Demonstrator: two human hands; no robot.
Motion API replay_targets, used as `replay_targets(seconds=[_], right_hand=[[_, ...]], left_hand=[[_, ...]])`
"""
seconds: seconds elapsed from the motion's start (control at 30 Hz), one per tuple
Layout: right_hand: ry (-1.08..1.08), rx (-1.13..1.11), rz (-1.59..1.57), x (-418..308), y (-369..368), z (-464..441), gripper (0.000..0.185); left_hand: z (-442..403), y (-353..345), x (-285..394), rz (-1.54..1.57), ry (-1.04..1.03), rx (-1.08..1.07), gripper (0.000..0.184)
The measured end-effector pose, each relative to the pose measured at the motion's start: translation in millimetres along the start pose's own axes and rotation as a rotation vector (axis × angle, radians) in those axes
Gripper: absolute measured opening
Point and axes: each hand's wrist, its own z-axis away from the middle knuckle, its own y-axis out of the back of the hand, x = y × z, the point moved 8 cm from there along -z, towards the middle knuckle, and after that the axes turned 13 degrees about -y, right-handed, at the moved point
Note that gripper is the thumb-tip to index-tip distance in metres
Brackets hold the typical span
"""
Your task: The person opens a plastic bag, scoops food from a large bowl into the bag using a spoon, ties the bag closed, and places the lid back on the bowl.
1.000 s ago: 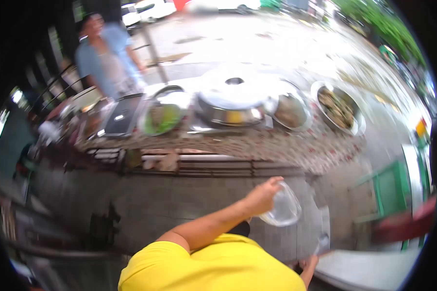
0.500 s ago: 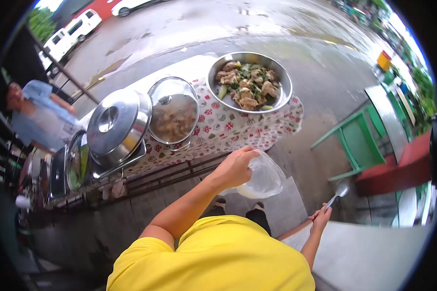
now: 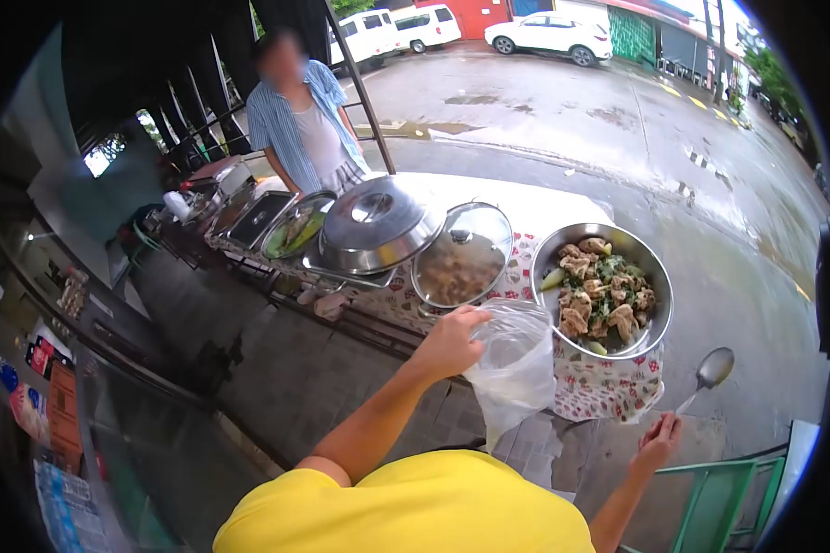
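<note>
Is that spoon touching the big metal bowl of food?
Apart: the head view shows wet pavement between the spoon, held in the right hand, and the bowl.

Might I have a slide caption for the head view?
Left hand holding a plastic bag, right hand a spoon, near a metal bowl.

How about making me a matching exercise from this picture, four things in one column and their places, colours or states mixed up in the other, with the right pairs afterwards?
Things
1. Plastic bag
2. Spoon
3. Large metal bowl
4. Camera wearer's shirt

Place, colour or state
A. Yellow
B. Held in the right hand
C. Uncovered, on the patterned cloth
D. Held in the left hand

Right pairs
1-D
2-B
3-C
4-A
</note>
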Motion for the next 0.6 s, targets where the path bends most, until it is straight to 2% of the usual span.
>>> replay_targets(seconds=[0.1,0.17,0.2,0.23,0.33,0.4,0.47,0.57,0.6], right_hand=[[-0.064,0.019,-0.166,0,-64,3,0.015],[-0.156,-0.253,-0.050,-3,-122,23,0.018],[-0.186,-0.493,0.011,-9,-152,42,0.017],[-0.247,-0.585,0.137,-15,-173,55,0.016],[-0.211,-0.872,0.180,-35,-209,58,0.017],[-0.200,-0.784,0.061,-52,-212,37,0.019],[-0.174,-0.788,0.100,-74,-219,18,0.021],[-0.026,-0.816,0.450,-80,-227,-12,0.022],[-0.069,-0.857,0.503,-74,-223,-21,0.022]], left_hand=[[-5,0,-18,0.048,0.033,0.037,0.046],[-16,-4,-24,0.089,0.082,0.051,0.045],[-21,-3,-26,0.102,0.089,0.067,0.045],[-28,-3,-27,0.119,0.094,0.086,0.045],[-45,-11,-37,0.141,0.101,0.157,0.044],[-47,-10,-36,0.133,0.154,0.183,0.045],[-53,-8,-36,0.139,0.100,0.243,0.045],[-55,2,-25,0.129,0.110,0.355,0.046],[-52,-3,-24,0.120,0.153,0.362,0.047]])
